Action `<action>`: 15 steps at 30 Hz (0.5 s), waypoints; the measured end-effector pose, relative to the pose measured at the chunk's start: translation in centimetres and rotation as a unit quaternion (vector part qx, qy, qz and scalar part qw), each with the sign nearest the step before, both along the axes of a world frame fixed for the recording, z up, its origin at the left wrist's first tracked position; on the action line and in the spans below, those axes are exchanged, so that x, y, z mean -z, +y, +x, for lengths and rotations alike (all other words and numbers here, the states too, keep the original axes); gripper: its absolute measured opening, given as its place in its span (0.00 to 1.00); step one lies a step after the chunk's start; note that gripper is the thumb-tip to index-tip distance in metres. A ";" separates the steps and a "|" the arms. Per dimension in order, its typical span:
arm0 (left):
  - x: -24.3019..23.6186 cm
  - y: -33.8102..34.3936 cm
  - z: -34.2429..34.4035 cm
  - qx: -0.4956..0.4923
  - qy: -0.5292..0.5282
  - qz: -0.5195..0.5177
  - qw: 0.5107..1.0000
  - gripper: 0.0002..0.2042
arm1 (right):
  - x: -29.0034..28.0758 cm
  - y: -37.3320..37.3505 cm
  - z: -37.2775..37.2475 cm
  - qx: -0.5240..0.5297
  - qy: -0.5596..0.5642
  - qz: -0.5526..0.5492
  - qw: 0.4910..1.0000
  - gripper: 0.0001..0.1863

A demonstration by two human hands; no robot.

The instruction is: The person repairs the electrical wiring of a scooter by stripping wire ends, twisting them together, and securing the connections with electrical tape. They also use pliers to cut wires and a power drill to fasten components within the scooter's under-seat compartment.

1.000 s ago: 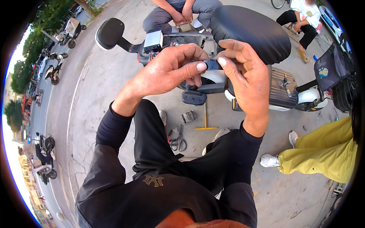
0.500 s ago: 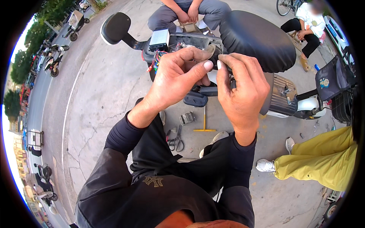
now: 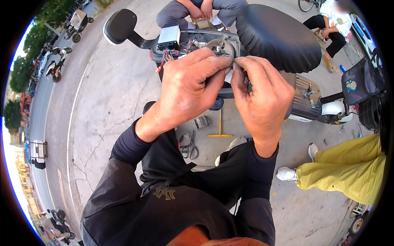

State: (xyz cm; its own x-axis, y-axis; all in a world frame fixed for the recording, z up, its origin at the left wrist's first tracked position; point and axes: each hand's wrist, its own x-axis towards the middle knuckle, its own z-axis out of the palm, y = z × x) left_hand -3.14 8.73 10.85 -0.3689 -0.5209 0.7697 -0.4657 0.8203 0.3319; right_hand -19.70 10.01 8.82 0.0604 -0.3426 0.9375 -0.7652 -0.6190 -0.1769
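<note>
Over the open scooter bay [image 3: 201,36]: a thin ring [image 3: 234,51], possibly a tape roll, though fingers hide its lower edge, held at the fingertips.
Left hand [image 3: 191,84]: thumb and forefinger pinching that edge; best kept steady as the anchor.
Right hand [image 3: 262,90]: fingertips pinching just beside the left's; small, slow movements should give most control.
Coloured wires [image 3: 167,58]: near the left knuckles, below the silver box [image 3: 169,37]; worth keeping clear of.
Black seat [image 3: 281,39]: beyond the right hand; mind elbow room.
</note>
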 end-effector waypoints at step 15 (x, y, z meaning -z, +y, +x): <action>0.1 0.4 1.1 0.063 0.126 0.265 0.954 0.06 | -0.7 0.6 0.1 -0.295 -0.364 0.340 0.816 0.04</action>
